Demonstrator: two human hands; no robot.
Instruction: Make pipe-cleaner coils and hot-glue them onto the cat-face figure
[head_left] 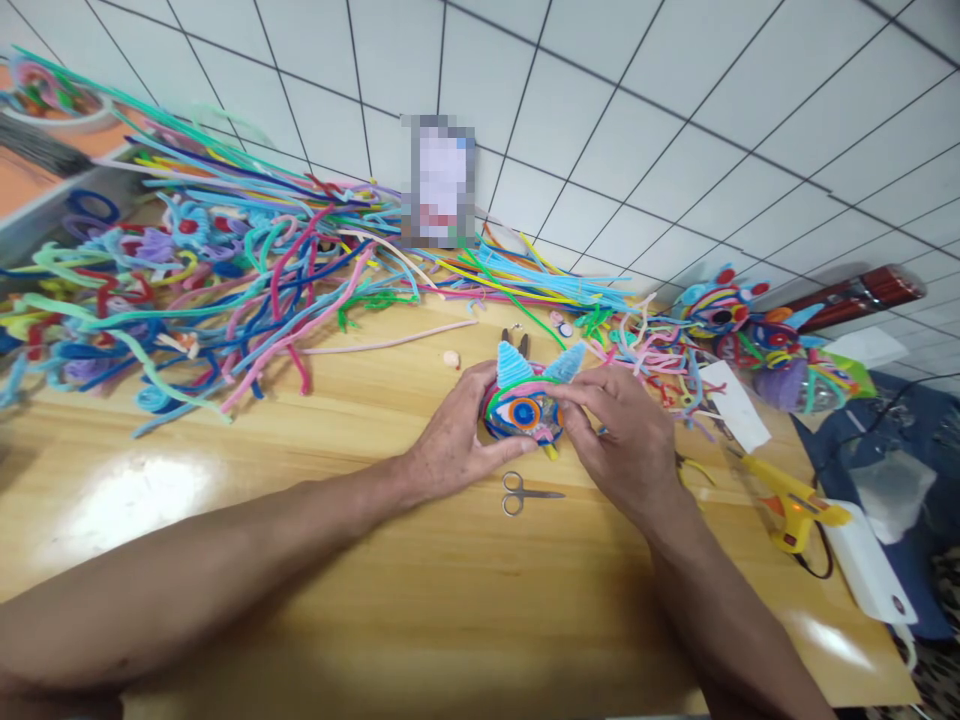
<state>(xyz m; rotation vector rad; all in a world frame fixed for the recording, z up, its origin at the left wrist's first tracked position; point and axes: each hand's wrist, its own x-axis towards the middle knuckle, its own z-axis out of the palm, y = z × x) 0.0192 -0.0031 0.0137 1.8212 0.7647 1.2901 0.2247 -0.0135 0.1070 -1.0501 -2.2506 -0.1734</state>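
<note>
My left hand [457, 430] grasps the eared face [524, 414] by its side, thumb along the lower edge, fingers behind. My right hand [630, 430] has thumb and index fingertip at the far end of the pink strip [517, 392] across the brow; cannot tell whether they pinch it or only press. Position: between both hands over the table [450, 610], just beyond the scissors [534, 494]. Handling estimate: light, built of fuzzy stems, so little slip expected. Rim judged fairly firm; the upright blue left ear [512, 364] and blue right ear [565, 360] probably bend under a push, and the strip looks soft and easily displaced. Best hold, in my judgement: the rim at the sides, low, clear of ears and the orange-ringed eye, with fingertip pressure only on the strip.
</note>
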